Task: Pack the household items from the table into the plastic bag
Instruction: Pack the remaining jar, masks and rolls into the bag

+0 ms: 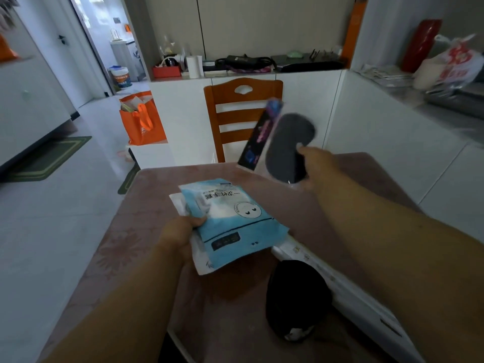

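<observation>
While the left hand (180,239) grips a light-blue packet (230,221) at its near-left edge, thumb on top, the right hand (314,169) is closed on a clear packet (277,142) raised over the table's far-right part, at about 1 o'clock from the blue one. That clear packet holds one dark oval pad and one dark printed card strip with purple marks; its writing is too blurred to read. Under the blue packet lies a second, white-edged packet (199,263), pinched together with it in the same hand, so three packets are held in all. The blue packet carries black Chinese characters seen upside down, a round white badge with two dark eye marks, and a dark label box near its near edge; I cannot read the wording.

The table (131,231) has a pinkish flowered cover. Its left edge runs open to bare floor at 9 o'clock, and its far edge meets one wooden chair (243,116) at 12 o'clock. Toward 5 o'clock a white plastic bag (348,292) lies along the table's right side beneath the right forearm, with one dark rounded object (296,297) just beside it. The middle of the table, between the hands, is bare cover. One orange tote (142,121) stands on the floor at 10 o'clock.
</observation>
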{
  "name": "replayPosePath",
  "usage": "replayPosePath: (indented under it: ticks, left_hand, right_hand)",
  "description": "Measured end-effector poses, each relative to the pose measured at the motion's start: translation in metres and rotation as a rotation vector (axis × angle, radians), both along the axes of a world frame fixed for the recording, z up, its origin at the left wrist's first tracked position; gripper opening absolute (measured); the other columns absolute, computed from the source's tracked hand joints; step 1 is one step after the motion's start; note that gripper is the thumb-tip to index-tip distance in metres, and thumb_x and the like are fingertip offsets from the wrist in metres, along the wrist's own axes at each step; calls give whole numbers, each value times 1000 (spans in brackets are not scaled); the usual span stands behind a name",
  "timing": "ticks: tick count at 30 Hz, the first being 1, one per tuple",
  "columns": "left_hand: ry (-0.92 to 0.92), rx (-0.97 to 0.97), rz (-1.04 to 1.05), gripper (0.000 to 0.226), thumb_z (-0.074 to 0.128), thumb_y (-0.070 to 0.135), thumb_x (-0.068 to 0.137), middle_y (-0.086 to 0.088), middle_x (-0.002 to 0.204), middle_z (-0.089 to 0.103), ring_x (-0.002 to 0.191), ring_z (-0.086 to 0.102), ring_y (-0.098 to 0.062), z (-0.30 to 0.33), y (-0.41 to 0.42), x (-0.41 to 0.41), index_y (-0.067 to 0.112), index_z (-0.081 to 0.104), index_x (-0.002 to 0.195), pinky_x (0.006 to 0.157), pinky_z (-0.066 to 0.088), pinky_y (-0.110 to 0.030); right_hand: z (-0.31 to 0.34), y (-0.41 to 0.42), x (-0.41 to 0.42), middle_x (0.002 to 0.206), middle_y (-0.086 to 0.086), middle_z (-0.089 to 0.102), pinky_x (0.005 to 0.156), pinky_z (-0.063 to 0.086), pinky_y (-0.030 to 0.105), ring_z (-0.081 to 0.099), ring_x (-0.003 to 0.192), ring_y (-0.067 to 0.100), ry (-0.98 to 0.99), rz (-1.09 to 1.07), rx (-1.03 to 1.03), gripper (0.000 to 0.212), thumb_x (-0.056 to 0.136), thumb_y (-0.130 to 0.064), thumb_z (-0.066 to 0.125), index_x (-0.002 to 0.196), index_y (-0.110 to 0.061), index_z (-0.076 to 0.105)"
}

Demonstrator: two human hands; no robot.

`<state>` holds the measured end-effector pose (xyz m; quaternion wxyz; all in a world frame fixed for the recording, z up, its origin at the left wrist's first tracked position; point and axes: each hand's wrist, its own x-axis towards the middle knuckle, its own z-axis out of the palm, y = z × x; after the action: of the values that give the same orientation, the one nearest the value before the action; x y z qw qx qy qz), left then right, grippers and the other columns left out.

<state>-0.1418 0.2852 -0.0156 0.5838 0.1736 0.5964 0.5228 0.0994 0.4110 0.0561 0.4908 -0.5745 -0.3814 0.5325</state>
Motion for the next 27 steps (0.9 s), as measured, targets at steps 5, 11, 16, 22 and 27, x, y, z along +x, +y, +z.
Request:
replayPosePath:
  ticks: [5,11,16,22,27]
  left_hand:
    - [-191,195,-94,25,43,6,94,-18,78,76,65,74,-32,50,-12,10,5,64,106,52,60,-43]
    - [-78,203,-216,27,62,32,90,-17,79,77,66,74,-31,111,-42,43,9,75,93,55,61,-42]
    - [-11,157,-260,13,55,6,89,-18,77,76,64,73,-31,141,-77,52,7,67,94,57,60,-40]
    - [104,175,-324,11,56,15,91,-16,82,78,74,75,-32,176,-120,69,10,64,98,65,61,-43]
    - [415,155,-339,23,65,34,86,-5,72,79,69,76,-23,202,-165,78,15,62,100,51,58,-31]
  right_hand:
    - [21,-42,-4,103,17,71,74,60,44,70,91,33,-94,493,-231,27,82,-23,71,104,-11,62]
    - [46,-84,-14,110,15,67,95,52,47,64,104,33,-200,560,-182,28,74,-12,80,93,-13,60]
    - [78,-124,2,70,12,77,49,58,29,73,57,25,-10,601,-257,25,78,-24,77,92,-6,67]
    - [114,-180,25,82,14,70,45,55,30,66,67,28,-48,492,-263,15,82,-10,71,92,-3,64]
    - [149,-228,62,75,16,68,39,55,31,65,61,28,-49,330,-122,13,80,-5,71,90,-2,63]
